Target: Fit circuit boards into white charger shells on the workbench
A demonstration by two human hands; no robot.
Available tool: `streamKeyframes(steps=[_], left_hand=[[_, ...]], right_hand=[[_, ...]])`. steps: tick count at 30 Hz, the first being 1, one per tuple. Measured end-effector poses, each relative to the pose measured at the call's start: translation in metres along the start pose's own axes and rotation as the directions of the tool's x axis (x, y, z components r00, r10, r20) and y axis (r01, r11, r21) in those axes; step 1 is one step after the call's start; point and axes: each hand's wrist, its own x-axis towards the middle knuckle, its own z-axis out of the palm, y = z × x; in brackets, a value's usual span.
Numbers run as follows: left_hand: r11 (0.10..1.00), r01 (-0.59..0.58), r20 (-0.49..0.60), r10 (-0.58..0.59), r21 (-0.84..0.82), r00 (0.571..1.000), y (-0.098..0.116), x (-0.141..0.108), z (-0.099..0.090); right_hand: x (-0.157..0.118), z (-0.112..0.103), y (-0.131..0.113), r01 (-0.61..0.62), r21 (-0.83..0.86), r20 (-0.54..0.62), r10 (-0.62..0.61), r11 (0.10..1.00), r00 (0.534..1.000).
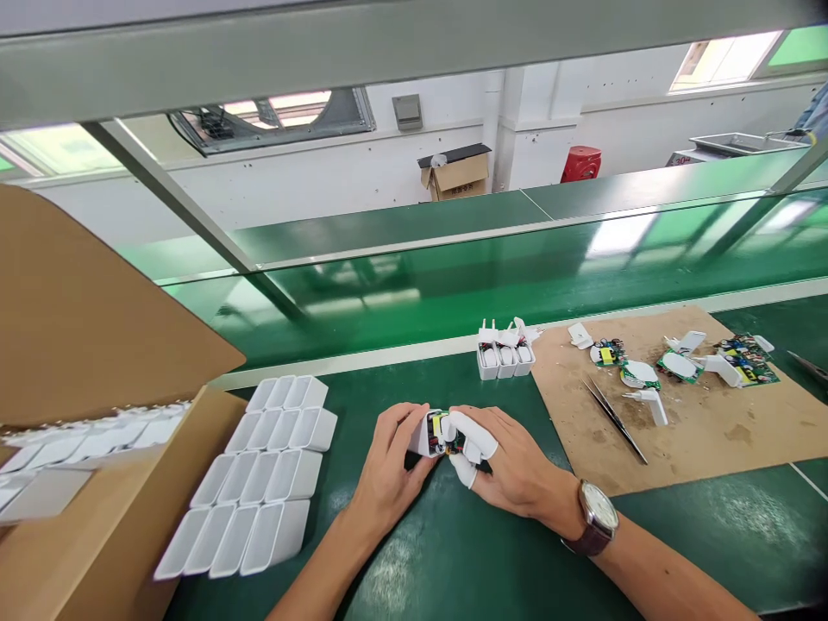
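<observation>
Near the middle of the green bench, my left hand [388, 466] grips a white plastic housing [420, 437] by its sides. A circuit board [442, 429] with a yellow part shows at the housing's open end. From the right, my right hand [514, 457] holds the board's white parts, with white coverings on some fingertips. The two hands are close together, and the board lies between them. How deep it sits in the housing cannot be made out. Beyond the hands stand white housings [506, 369] with boards and plug pins at their tops.
Rows of open white housings [259, 466] stand at left beside a cardboard box [148, 492] of white parts. Brown cardboard [705, 448] at right carries tweezers [614, 420], several circuit boards [680, 366] and a white plug piece [653, 404]. A metal frame bar crosses overhead.
</observation>
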Motion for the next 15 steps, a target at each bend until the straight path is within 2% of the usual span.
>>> streamKeyframes(steps=[15], left_hand=[[1.000,-0.004,-0.032,0.004,0.007,0.999,0.0051,0.0032,-0.0002]], right_hand=[[0.0016,-0.0015,-0.0020,-0.012,0.037,0.033,0.011,0.999,0.999]])
